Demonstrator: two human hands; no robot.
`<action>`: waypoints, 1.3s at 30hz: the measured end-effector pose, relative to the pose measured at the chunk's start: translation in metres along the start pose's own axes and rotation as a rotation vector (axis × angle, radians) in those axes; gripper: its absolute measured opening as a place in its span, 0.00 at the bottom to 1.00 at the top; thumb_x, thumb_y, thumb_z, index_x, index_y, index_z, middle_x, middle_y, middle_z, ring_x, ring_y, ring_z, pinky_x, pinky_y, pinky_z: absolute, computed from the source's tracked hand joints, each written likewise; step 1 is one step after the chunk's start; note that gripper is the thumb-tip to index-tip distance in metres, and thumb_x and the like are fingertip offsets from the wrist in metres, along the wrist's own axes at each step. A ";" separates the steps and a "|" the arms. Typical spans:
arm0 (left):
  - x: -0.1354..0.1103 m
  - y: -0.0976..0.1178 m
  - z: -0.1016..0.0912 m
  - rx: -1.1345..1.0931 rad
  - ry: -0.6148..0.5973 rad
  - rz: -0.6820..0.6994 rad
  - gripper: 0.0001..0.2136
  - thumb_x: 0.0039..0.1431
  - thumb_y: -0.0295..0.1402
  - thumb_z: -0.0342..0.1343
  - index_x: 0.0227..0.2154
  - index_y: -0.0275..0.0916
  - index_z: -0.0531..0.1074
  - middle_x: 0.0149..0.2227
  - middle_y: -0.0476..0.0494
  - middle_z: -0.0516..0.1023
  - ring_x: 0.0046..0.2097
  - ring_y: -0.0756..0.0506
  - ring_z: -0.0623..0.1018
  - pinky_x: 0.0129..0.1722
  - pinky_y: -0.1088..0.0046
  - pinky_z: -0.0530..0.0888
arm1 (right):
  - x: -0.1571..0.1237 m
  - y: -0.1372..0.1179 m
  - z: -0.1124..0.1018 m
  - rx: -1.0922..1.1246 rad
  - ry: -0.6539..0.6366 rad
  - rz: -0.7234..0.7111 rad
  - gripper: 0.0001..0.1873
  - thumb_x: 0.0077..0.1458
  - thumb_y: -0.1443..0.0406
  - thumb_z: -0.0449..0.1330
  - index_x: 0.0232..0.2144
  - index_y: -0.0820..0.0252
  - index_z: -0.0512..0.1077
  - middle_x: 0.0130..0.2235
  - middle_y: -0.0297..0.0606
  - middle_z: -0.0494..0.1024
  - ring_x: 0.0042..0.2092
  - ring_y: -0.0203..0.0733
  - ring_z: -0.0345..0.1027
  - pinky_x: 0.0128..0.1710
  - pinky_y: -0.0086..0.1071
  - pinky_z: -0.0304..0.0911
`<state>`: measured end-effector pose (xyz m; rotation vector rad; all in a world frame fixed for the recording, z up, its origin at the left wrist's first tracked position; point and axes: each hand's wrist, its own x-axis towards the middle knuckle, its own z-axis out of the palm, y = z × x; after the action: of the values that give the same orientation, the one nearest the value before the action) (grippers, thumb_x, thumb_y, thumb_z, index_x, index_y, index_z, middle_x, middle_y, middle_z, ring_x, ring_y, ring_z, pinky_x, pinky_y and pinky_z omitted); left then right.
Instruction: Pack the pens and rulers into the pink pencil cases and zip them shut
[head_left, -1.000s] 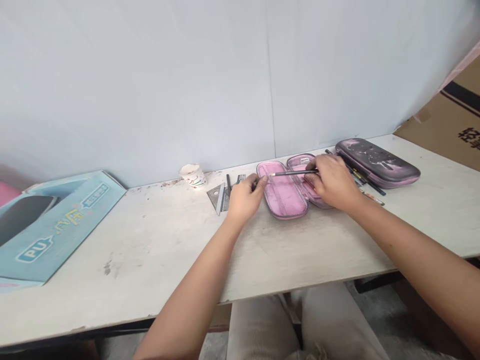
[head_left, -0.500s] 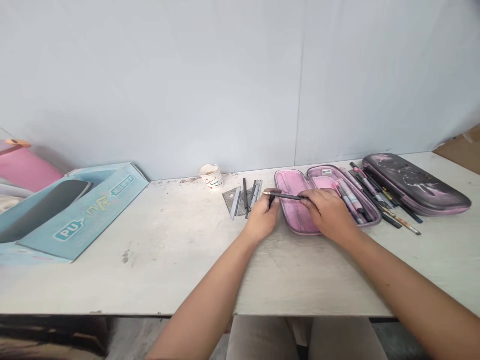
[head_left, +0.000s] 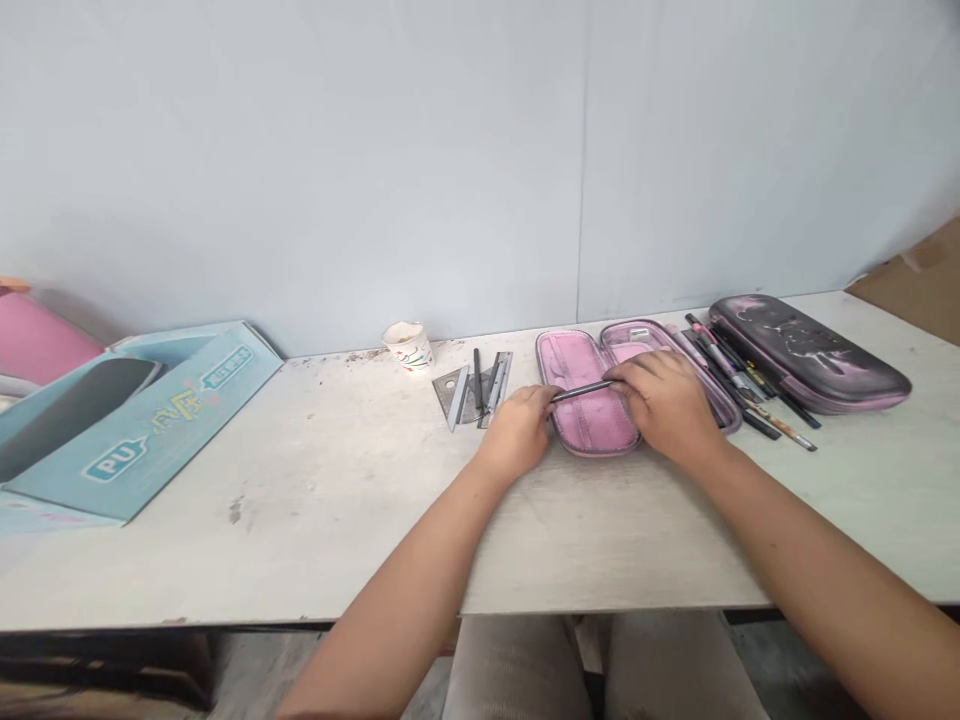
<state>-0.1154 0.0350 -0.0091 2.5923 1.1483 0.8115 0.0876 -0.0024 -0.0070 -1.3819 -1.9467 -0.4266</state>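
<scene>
Gray-white wall (head_left: 360,160) stands behind a long white table (head_left: 337,520), and our 2 legs (head_left: 525,670) show below its near edge. Our left grip (head_left: 517,430) and our right grip (head_left: 667,400) are both closed on the same thing, a thin black pen (head_left: 583,391). It goes across from the left grip to the right grip, and we can see its middle in the gap. Below the pen lies a pink pencil case (head_left: 592,430), spread out like a book. Its left half shows between our 2 grips. Our right grip is over the other half and hides some of it, so we cannot tell if that grip touches the case.

Just right of the right grip, a bunch of pens (head_left: 739,378) lies in a messy row. Next to them, farther right, is a black and pink case (head_left: 810,350). Way off behind it is a brown box (head_left: 919,275).

Near the left grip, a bit behind it, we see a black stick (head_left: 477,378) and some flat gray strips (head_left: 458,398). Farther back and left of that grip stands a paper cup (head_left: 407,347). Well off to the left is a big blue box (head_left: 176,410).
</scene>
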 end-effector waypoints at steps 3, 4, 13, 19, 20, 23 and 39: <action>-0.001 0.001 0.000 0.124 0.043 0.065 0.19 0.52 0.18 0.42 0.45 0.34 0.68 0.40 0.39 0.74 0.44 0.45 0.72 0.45 0.67 0.70 | 0.000 -0.011 0.000 -0.009 0.007 -0.021 0.11 0.55 0.70 0.49 0.33 0.61 0.72 0.32 0.39 0.75 0.38 0.44 0.63 0.41 0.35 0.53; 0.000 0.001 -0.001 0.150 0.054 0.079 0.20 0.51 0.18 0.42 0.45 0.35 0.68 0.40 0.39 0.74 0.44 0.45 0.72 0.45 0.67 0.70 | 0.000 -0.014 0.000 -0.012 0.012 -0.018 0.11 0.55 0.71 0.49 0.33 0.61 0.72 0.32 0.40 0.75 0.37 0.43 0.63 0.41 0.35 0.53; 0.009 0.032 -0.004 0.271 0.282 0.127 0.20 0.60 0.28 0.43 0.55 0.42 0.60 0.56 0.43 0.65 0.58 0.41 0.58 0.57 0.56 0.54 | 0.007 0.013 -0.010 -0.151 0.092 0.227 0.13 0.58 0.62 0.48 0.37 0.61 0.70 0.34 0.41 0.77 0.36 0.45 0.67 0.42 0.35 0.52; 0.006 0.042 0.004 0.279 0.137 0.088 0.16 0.61 0.32 0.43 0.50 0.45 0.65 0.56 0.44 0.64 0.60 0.41 0.55 0.59 0.52 0.46 | 0.000 0.039 -0.014 -0.361 0.149 0.405 0.14 0.57 0.61 0.47 0.34 0.64 0.69 0.25 0.45 0.74 0.30 0.47 0.65 0.38 0.38 0.51; 0.006 0.040 0.004 0.273 0.132 0.070 0.15 0.60 0.32 0.44 0.49 0.45 0.66 0.55 0.44 0.65 0.60 0.41 0.56 0.59 0.52 0.47 | -0.001 0.037 -0.012 -0.377 0.132 0.388 0.14 0.56 0.61 0.47 0.34 0.64 0.69 0.25 0.46 0.74 0.31 0.48 0.65 0.38 0.39 0.51; 0.006 0.031 -0.001 0.280 0.159 -0.004 0.13 0.60 0.34 0.45 0.46 0.45 0.67 0.52 0.42 0.67 0.58 0.40 0.59 0.58 0.52 0.49 | -0.004 0.030 -0.005 -0.371 0.044 0.322 0.14 0.54 0.63 0.47 0.34 0.66 0.70 0.29 0.50 0.75 0.36 0.51 0.65 0.40 0.44 0.50; -0.017 -0.049 -0.012 0.612 0.174 -0.485 0.17 0.58 0.35 0.45 0.38 0.25 0.71 0.45 0.25 0.67 0.53 0.33 0.60 0.55 0.45 0.49 | 0.026 -0.041 0.024 -0.301 -0.057 -0.076 0.13 0.53 0.64 0.51 0.34 0.64 0.73 0.42 0.51 0.68 0.49 0.54 0.53 0.46 0.47 0.52</action>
<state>-0.1619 0.0558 -0.0249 2.4886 2.2590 0.6513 0.0365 0.0150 0.0003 -1.5220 -2.0482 -0.7492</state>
